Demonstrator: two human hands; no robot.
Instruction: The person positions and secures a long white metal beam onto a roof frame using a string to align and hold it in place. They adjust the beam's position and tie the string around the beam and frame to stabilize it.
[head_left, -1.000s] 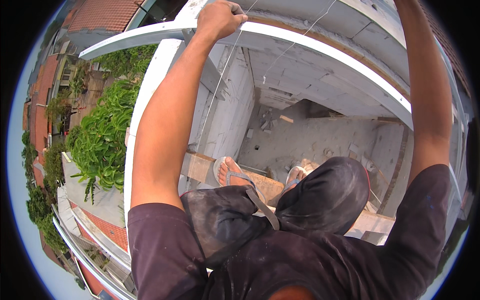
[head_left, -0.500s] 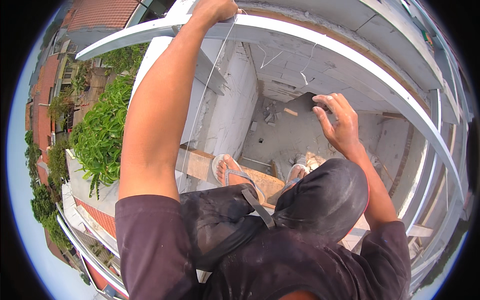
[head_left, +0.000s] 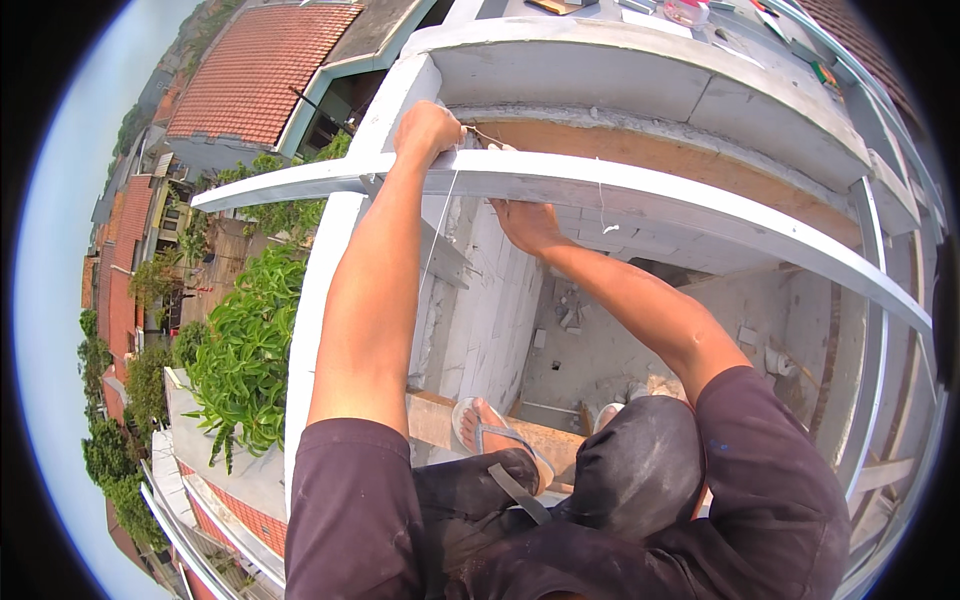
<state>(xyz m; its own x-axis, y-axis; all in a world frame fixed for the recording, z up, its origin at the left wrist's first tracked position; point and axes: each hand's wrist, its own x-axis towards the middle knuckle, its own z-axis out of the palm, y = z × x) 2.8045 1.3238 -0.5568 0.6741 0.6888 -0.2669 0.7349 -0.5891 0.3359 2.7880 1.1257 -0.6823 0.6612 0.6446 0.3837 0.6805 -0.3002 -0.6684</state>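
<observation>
Smooth pale metal rail (head_left: 640, 195), rough grey block wall (head_left: 490, 310), worn wooden plank (head_left: 440, 420).

Wooden plank (head_left: 520, 432) carries the person: left foot in a flip-flop (head_left: 497, 432) flat on it, right foot (head_left: 606, 413) near, mostly hidden by knee. Concrete floor (head_left: 640, 350) well below w/ scattered rubble bits (head_left: 568, 312) and a pale pipe fitting (head_left: 778, 360). Grey metal rail (head_left: 700, 205) spans across, both hands on it.

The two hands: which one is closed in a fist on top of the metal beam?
The left hand, fisted on the pale metal beam; the right hand reaches beneath it.
</observation>
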